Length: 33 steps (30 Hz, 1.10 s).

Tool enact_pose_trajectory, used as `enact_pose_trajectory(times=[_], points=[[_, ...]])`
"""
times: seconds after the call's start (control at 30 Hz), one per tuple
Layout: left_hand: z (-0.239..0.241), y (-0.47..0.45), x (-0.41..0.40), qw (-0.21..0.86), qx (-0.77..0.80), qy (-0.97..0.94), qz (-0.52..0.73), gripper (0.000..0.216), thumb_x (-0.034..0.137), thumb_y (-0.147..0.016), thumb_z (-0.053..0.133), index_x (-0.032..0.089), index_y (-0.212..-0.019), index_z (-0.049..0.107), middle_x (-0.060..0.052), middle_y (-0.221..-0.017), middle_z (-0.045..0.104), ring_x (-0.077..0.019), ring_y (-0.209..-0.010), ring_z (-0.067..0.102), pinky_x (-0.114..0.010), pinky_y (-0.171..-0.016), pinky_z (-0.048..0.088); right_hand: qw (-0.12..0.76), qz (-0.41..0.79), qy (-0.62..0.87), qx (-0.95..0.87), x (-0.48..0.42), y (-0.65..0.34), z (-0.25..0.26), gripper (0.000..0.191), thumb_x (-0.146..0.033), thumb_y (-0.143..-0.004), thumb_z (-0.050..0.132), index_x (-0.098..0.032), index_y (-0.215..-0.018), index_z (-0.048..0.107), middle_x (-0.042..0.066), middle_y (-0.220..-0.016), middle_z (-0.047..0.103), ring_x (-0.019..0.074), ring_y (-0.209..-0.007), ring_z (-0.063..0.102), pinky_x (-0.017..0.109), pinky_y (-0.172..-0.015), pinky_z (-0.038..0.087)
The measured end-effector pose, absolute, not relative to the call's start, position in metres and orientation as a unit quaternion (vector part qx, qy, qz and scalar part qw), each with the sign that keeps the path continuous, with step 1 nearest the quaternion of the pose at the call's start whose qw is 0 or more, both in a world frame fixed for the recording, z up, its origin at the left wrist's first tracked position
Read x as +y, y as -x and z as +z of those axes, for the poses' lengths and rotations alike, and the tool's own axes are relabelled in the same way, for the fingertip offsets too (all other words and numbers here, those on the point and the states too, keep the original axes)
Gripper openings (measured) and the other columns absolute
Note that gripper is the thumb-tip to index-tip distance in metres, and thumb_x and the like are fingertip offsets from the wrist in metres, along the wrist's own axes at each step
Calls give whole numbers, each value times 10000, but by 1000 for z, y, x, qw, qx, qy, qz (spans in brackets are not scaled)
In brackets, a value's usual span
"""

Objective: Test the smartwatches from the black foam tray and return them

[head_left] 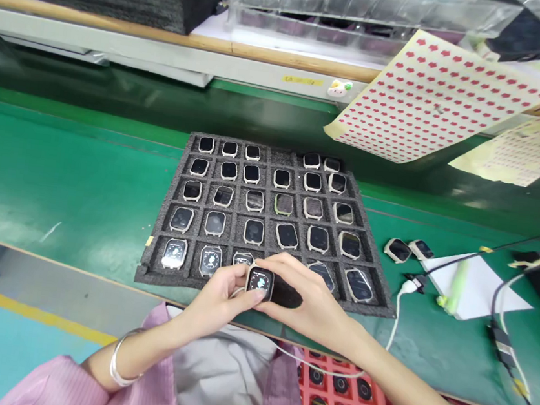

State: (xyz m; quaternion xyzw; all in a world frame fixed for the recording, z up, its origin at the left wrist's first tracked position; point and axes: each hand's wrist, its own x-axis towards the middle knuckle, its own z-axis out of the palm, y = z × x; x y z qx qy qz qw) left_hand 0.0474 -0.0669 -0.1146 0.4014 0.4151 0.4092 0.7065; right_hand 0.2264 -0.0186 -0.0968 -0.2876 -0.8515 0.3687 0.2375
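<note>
One rounded-square, pale-cased smartwatch (pixel 260 281), grasped between left hand (pixel 214 299) and right hand (pixel 316 299), over the near edge of a dark-grey foam compartment tray (pixel 281 158). Black screen lit, showing pale graphics below white text too small to read.

I'm looking at what seems a factory workshop: long green surface (pixel 59 172), foam tray (pixel 281 158) of matching watches (pixel 319 239), red tray (pixel 353 402) of round parts, sticker sheet (pixel 437 108), yellow-lined floor (pixel 13 355).
</note>
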Motion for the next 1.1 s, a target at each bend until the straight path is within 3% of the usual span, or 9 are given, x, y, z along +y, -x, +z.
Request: enact_pose_trajectory(times=[0.33,0.63,1.1], points=[[-118,-48,-68,710,400,-406,413,201,264,-837,626,124,-971,571,-54,-886,604,-176,-854,566,-265,-769,434,233,373,288,-851,-22,-228,-99,467,-187,-832,680,-204,-1257,489,65,-1076,557,193,-964,567,321,-826,495],[-118,-49,-69,691,410,-425,417,130,250,-842,612,140,-878,554,-23,-799,562,-163,-806,544,-308,-848,430,222,363,288,-858,-22,-228,-96,426,-213,-852,659,-188,-1246,500,74,-1061,560,206,-962,562,345,-828,489],[-123,-50,-71,680,416,-438,417,153,274,-846,610,146,-908,552,-23,-812,573,-184,-851,566,-303,-834,437,225,368,284,-857,-22,-228,-97,426,-190,-853,651,-208,-1254,507,70,-1097,525,196,-1005,530,330,-860,475]])
